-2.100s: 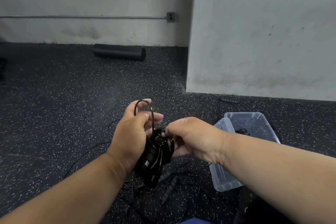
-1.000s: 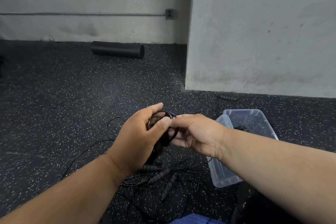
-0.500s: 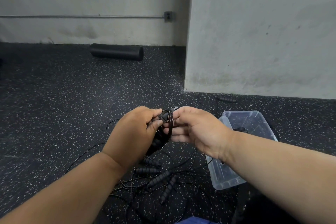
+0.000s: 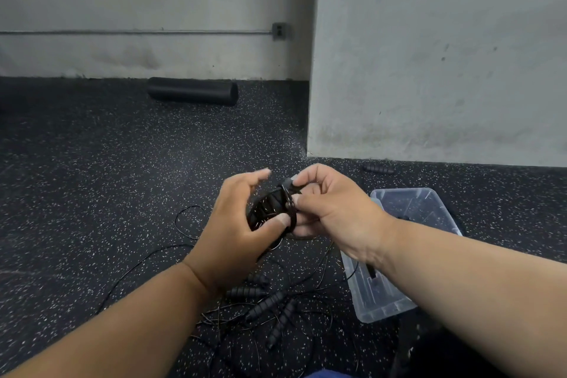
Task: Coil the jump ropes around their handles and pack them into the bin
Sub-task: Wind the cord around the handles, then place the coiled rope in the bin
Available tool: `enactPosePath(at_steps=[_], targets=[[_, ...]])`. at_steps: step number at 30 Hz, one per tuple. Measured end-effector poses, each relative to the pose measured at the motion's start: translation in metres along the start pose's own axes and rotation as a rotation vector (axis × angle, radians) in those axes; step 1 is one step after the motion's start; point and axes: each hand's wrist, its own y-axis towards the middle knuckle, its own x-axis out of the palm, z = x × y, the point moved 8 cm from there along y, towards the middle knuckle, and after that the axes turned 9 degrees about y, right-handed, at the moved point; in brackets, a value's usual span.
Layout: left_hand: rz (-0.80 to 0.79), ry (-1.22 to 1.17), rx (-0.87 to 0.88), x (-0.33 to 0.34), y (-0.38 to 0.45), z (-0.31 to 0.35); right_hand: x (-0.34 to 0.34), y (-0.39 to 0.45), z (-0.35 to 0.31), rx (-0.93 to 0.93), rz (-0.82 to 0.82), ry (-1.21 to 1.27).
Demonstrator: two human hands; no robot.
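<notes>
Coiled black jump rope bundle [image 4: 271, 212] held mid-air between both hands, above the floor, left of the bin. Left hand [image 4: 236, 233] cups the bundle from the left, thumb pressed on its front, fingers curved over the top but spread loose. Right hand [image 4: 331, 209] pinches the rope wraps at the bundle's right end, thumb and fingers curled tight round them. Below the hands, loose jump ropes [image 4: 264, 304] lie tangled on the floor, ribbed black handles side by side, thin cords looping out left. Clear plastic bin [image 4: 380, 301] sits on the floor just right of the pile, partly under the right forearm; something dark inside, too hidden to tell. One more ribbed handle [image 4: 378, 169] lies by the wall base beyond the bin. Floor [image 4: 107, 178] is black speckled rubber. Grey concrete wall [image 4: 429, 55] juts forward on the right. Black foam roller [image 4: 193, 95] lies against the far wall; conduit and outlet box [image 4: 279, 31] above it. No readable writing.
</notes>
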Motion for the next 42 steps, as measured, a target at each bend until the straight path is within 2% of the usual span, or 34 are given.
enactPosePath(at_steps=[1,3,5,10,15,17,19,21,23,25,28,31,36,39,42], targets=[[-0.110,-0.126,-0.078,0.009,-0.001,-0.007,0.000,-0.001,-0.003,-0.020,-0.012,-0.022],[-0.264,-0.135,-0.167,0.024,-0.005,-0.011,0.001,-0.003,-0.007,-0.062,-0.045,-0.106],[-0.285,-0.058,-0.209,0.034,-0.005,-0.015,0.001,-0.006,-0.011,-0.127,-0.070,-0.232],[-0.309,-0.261,-0.395,0.048,-0.002,-0.024,-0.002,-0.020,-0.045,-0.493,-0.043,-0.849],[-0.497,-0.344,-0.509,0.069,-0.005,-0.025,0.004,-0.033,-0.066,-0.922,-0.129,-1.178],[-0.545,-0.326,-0.534,0.082,-0.012,-0.024,0.004,-0.031,-0.058,-1.011,-0.197,-1.259],[-0.606,-0.332,-0.552,0.094,-0.020,-0.019,-0.012,-0.017,-0.052,-0.855,-0.134,-1.149],[-0.677,-0.438,-0.601,0.103,-0.027,-0.013,-0.037,0.001,-0.043,-0.589,-0.046,-0.978],[-0.727,-0.552,-0.645,0.107,-0.030,-0.009,-0.051,0.011,-0.033,-0.437,-0.041,-0.894],[-0.743,-0.615,-0.642,0.110,-0.031,-0.006,-0.059,0.017,-0.029,-0.353,-0.045,-0.789],[-0.669,-0.684,-0.670,0.114,-0.028,-0.009,-0.071,0.023,-0.019,-0.202,-0.016,-0.607],[-0.587,-0.683,-0.688,0.115,-0.024,-0.011,-0.080,0.028,-0.006,-0.139,0.025,-0.559],[-0.539,-0.709,-0.702,0.119,-0.024,-0.007,-0.088,0.030,0.006,-0.105,0.111,-0.558],[-0.546,-0.709,-0.688,0.121,-0.023,-0.006,-0.096,0.023,0.010,0.008,0.150,-0.525],[-0.552,-0.691,-0.647,0.125,-0.017,-0.008,-0.098,0.017,0.032,0.214,0.079,-0.404]])
